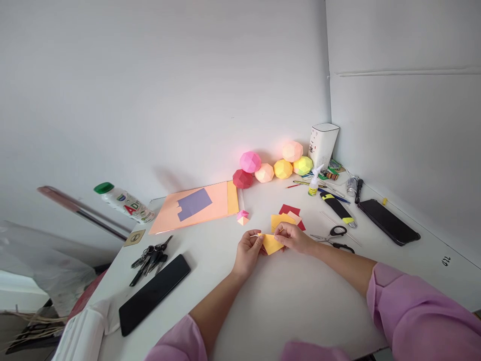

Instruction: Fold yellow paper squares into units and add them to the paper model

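Left hand (248,254) and right hand (295,238) nearly closed, each pinching one side of yellow paper (272,244) over counter (285,306), near other paper pieces (281,219). Light, even grip near edges should serve best; squeezing hard could crumple it.

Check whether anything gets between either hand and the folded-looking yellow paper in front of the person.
Nothing visible does: the left hand and right hand both hold the yellow paper directly. The loose red paper lies beyond them and the scissors to the right.
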`<state>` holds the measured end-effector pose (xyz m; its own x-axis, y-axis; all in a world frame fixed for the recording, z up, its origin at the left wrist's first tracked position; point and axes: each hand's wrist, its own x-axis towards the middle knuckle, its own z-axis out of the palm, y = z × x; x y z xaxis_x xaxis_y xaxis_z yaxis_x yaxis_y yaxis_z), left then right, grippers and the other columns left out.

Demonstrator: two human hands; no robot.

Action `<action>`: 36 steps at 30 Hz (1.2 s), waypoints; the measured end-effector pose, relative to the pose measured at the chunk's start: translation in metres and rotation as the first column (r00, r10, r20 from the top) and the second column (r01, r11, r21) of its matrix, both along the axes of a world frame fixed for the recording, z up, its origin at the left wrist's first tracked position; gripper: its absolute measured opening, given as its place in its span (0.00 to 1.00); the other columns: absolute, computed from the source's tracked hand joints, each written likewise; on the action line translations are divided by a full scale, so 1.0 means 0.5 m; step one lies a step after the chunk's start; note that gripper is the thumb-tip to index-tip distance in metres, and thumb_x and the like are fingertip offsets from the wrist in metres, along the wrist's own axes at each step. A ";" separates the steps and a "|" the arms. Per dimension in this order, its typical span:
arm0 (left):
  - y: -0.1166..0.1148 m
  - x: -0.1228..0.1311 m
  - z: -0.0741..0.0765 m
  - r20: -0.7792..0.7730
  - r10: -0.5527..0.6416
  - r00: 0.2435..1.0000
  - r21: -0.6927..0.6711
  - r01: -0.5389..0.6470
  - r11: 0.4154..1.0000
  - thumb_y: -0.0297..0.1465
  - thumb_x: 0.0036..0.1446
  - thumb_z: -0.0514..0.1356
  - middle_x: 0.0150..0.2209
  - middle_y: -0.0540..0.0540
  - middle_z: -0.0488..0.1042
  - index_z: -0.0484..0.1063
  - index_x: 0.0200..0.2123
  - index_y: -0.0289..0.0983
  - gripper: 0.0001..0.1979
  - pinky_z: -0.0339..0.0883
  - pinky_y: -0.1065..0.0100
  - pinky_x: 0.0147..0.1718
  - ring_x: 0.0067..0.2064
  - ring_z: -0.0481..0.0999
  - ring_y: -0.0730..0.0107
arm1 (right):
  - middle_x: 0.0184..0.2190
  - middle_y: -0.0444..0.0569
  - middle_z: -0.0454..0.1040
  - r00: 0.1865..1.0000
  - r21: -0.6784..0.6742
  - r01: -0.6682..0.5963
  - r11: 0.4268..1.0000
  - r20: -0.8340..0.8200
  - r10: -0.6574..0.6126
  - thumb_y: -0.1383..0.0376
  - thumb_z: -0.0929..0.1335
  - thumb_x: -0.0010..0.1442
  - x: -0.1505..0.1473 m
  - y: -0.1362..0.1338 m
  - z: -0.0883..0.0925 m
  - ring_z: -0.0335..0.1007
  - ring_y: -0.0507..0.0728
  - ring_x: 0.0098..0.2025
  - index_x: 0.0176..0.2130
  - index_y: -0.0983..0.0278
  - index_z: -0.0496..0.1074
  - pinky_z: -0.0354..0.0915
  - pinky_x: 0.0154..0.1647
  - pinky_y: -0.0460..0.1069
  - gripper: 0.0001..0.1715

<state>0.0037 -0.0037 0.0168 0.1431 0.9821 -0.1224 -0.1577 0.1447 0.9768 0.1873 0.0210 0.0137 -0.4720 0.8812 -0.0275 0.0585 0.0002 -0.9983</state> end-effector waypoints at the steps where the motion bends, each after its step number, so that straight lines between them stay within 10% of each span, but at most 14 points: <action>1: 0.001 0.000 -0.002 0.004 -0.003 1.000 -0.001 0.003 1.000 0.44 0.49 0.61 0.22 0.53 0.70 0.61 0.38 0.37 0.21 0.68 0.68 0.26 0.24 0.72 0.72 | 0.19 0.40 0.69 1.000 0.003 0.002 1.000 0.005 -0.002 0.57 0.67 0.55 0.000 0.000 0.002 0.67 0.49 0.20 0.32 0.65 0.61 0.62 0.23 0.45 0.14; 20: -0.003 -0.001 -0.001 0.004 -0.066 0.998 0.005 0.066 0.998 0.42 0.47 0.63 0.26 0.52 0.69 0.65 0.39 0.36 0.20 0.59 0.75 0.19 0.23 0.66 0.78 | 0.24 0.42 0.67 0.999 0.115 -0.019 0.993 0.042 0.014 0.57 0.70 0.51 -0.004 0.001 -0.009 0.64 0.48 0.23 0.30 0.66 0.67 0.63 0.24 0.45 0.15; 26: -0.004 -0.001 0.002 0.020 -0.106 0.994 -0.015 0.107 0.994 0.42 0.46 0.64 0.25 0.52 0.72 0.63 0.41 0.36 0.22 0.62 0.73 0.24 0.25 0.70 0.75 | 0.30 0.43 0.68 0.999 0.078 -0.023 0.997 0.036 0.020 0.58 0.71 0.49 -0.004 0.002 -0.003 0.65 0.49 0.25 0.43 0.64 0.62 0.64 0.27 0.46 0.25; 36: -0.020 0.003 -0.001 -0.112 -0.067 0.991 0.112 0.080 0.990 0.41 0.52 0.59 0.28 0.50 0.73 0.58 0.39 0.39 0.17 0.64 0.71 0.29 0.29 0.72 0.73 | 0.23 0.41 0.61 0.994 0.150 -0.065 0.987 0.100 0.050 0.58 0.69 0.51 -0.002 0.002 -0.005 0.54 0.48 0.24 0.26 0.66 0.63 0.53 0.23 0.44 0.15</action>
<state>0.0053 -0.0135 0.0162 0.2076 0.9778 -0.0269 -0.0434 0.0367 0.9984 0.1863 0.0221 0.0114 -0.5236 0.8500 0.0578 0.1494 0.1584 -0.9760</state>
